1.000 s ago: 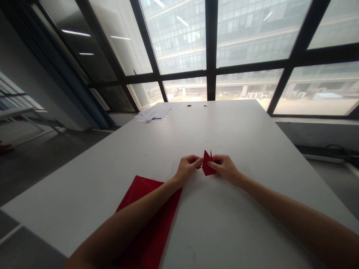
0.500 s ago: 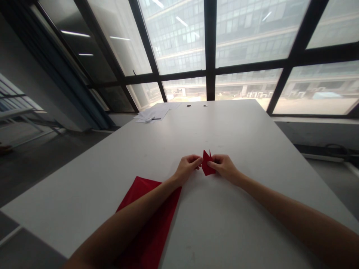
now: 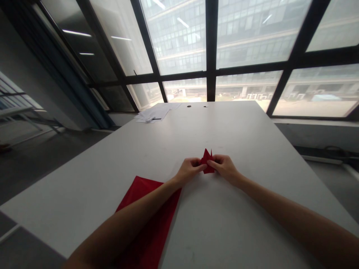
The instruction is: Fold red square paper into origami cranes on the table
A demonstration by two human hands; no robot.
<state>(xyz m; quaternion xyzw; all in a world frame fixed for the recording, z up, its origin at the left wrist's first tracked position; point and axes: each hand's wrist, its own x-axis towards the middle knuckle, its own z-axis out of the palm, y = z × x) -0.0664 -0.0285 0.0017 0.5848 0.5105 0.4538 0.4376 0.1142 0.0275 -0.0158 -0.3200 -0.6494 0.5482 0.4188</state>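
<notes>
A small piece of folded red paper [image 3: 206, 157] with pointed tips is held up between my two hands, over the middle of the white table [image 3: 230, 209]. My left hand [image 3: 190, 169] pinches its left side, thumb on the near face. From the other side my right hand [image 3: 223, 164] grips it between thumb and fingers. The fingers behind the paper are mostly hidden. Beneath my left forearm lies a large red sheet [image 3: 165, 213] on the table, partly covered by the arm.
White papers [image 3: 154, 113] with a dark pen-like item lie at the table's far left corner. Two small dark round spots [image 3: 189, 106] show near the far edge. Large windows [image 3: 179, 41] stand beyond the table, and a dark curtain [image 3: 70, 82] hangs at the left.
My left hand has moved slightly right and now pinches the folded paper's left side. The paper has turned a little in my right hand, which stays in place.
</notes>
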